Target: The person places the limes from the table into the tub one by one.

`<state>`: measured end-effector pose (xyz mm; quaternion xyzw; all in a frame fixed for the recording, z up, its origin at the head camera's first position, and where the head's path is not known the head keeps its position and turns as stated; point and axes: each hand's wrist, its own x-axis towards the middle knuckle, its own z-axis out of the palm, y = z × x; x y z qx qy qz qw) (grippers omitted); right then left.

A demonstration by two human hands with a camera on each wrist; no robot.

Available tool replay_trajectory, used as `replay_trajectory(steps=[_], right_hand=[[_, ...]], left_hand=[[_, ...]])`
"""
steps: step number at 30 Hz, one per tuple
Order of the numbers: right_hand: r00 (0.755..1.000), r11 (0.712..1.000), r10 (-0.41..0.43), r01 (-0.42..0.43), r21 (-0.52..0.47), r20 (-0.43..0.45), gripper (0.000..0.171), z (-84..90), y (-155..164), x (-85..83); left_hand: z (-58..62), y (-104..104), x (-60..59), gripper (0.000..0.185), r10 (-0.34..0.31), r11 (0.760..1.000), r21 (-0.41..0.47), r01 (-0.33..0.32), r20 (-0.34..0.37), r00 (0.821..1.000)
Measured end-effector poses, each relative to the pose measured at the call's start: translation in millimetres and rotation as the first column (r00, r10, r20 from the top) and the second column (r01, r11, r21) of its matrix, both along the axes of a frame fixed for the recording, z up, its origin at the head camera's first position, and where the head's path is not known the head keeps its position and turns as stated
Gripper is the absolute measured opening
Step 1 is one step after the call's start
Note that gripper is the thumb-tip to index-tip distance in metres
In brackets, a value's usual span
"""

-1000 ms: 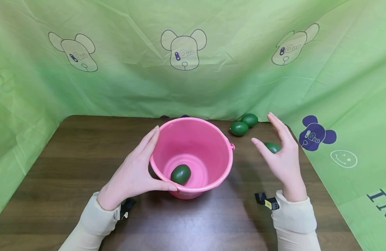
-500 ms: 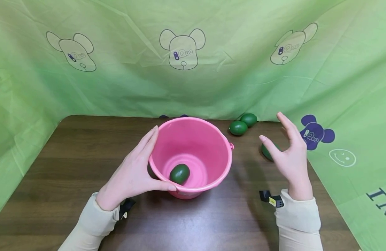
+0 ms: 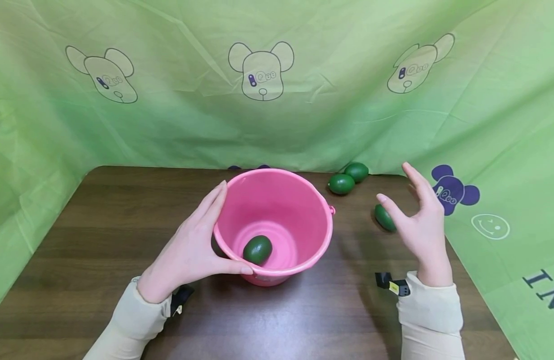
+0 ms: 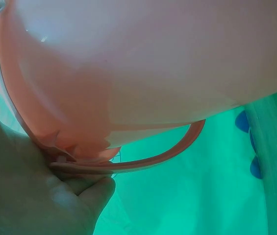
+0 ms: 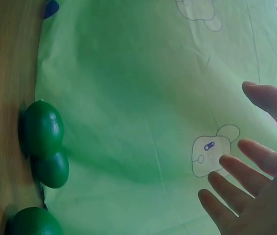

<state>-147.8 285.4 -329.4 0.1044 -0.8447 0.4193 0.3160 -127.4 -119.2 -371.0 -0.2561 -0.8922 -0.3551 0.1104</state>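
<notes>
A pink bucket (image 3: 304, 210) stands upright on the table, and my left hand (image 3: 193, 250) grips its rim from the left, thumb at the front. Inside, on the bottom, lies one dark green lime (image 3: 258, 250). In the left wrist view the bucket's wall (image 4: 153, 58) and handle (image 4: 158, 159) fill much of the frame beside the hand. My right hand (image 3: 423, 230) hovers at the right with fingers spread, holding nothing. Just left of it a lime (image 3: 385, 218) lies on the table, partly covered by the thumb in the head view.
Behind the bucket to the right, two limes (image 3: 341, 184) lie side by side near the back edge of the wooden table (image 3: 124, 210). A green printed cloth (image 3: 178, 125) hangs round the back and sides.
My right hand has moved a little to the right, away from the bucket, and more of the right-hand lime shows. The left hand keeps its grip on the bucket.
</notes>
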Motion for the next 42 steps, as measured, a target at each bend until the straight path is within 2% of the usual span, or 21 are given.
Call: replay_trajectory(steps=[18,29,42], right_hand=[[0.999,0.999,-0.034,0.033,0.012,0.030,0.069,-4.1,8,-0.8],[0.994,0.997,-0.069,0.066,0.037,0.085,0.074,-31.2,39,-23.6],[0.983,0.992,-0.103,0.089,0.091,0.155,0.074,-37.2,49,-26.1]], left_hand=[[0.3,1,1.2,0.138,-0.002,1.000,0.004,0.002,-0.003,1.000],[0.6,0,1.5,0.140,0.000,1.000,-0.004,0.000,-0.004,1.000],[0.2,0,0.8,0.139,0.004,1.000,-0.004,-0.004,0.006,1.000]])
